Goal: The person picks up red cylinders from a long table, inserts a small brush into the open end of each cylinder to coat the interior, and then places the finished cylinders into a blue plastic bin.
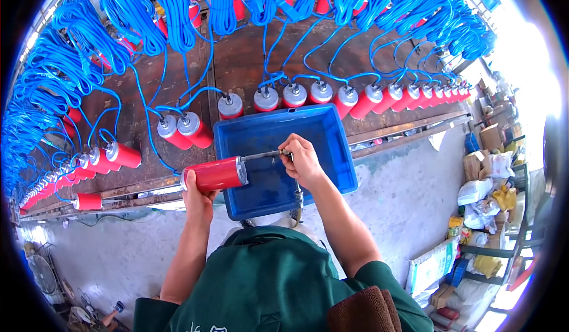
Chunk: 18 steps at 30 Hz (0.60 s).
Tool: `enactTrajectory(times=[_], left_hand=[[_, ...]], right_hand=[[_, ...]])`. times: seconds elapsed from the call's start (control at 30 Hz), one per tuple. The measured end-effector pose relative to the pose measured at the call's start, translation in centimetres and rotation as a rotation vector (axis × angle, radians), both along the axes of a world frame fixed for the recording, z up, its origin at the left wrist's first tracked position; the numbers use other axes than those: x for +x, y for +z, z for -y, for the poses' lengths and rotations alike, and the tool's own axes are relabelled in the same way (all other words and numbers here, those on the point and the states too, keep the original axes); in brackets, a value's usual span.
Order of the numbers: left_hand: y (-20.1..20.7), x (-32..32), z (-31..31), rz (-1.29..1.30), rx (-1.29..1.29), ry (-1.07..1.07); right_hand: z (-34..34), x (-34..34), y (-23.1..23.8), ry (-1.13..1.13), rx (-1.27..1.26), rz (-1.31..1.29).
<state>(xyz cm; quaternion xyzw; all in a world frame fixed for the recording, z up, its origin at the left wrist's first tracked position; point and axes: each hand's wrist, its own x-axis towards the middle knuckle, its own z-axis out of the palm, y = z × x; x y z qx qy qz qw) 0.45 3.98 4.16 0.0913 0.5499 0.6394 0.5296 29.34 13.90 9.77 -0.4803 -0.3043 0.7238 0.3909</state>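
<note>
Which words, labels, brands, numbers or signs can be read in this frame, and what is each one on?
None can be read.
Green shirt: white marking at the lower edge, cut off by the frame.
White-and-green package on the right: print too small and blurred.
Red cylinder in the left hand: no readable text on the visible side.

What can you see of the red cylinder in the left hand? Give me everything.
The red cylinder looks glossy, with silver, metal-looking ends. It lies sideways, nearly level, its right end over the blue tub, its left end beyond the rim. The left hand grips it near the left end, thumb across it. From its right end a grey rod runs toward the right hand. A blue cable appears to meet its left end.
</note>
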Motion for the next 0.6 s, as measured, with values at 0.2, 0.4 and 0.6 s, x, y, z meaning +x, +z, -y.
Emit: enactTrajectory(times=[0.2,0.4,0.6], left_hand=[[0.24,0.40,0.00,0.003,-0.028,0.035],[0.01,0.28,0.26,0.004,-0.019,0.027],[-0.02,0.60,0.26,0.000,-0.033,0.061]], right_hand=[[-0.24,-0.28,0.38,-0.007,-0.014,0.007],[-0.38,-0.62,0.71,-0.008,-0.014,-0.008],[-0.75,-0.64,0.81,0.010,-0.025,-0.008]])
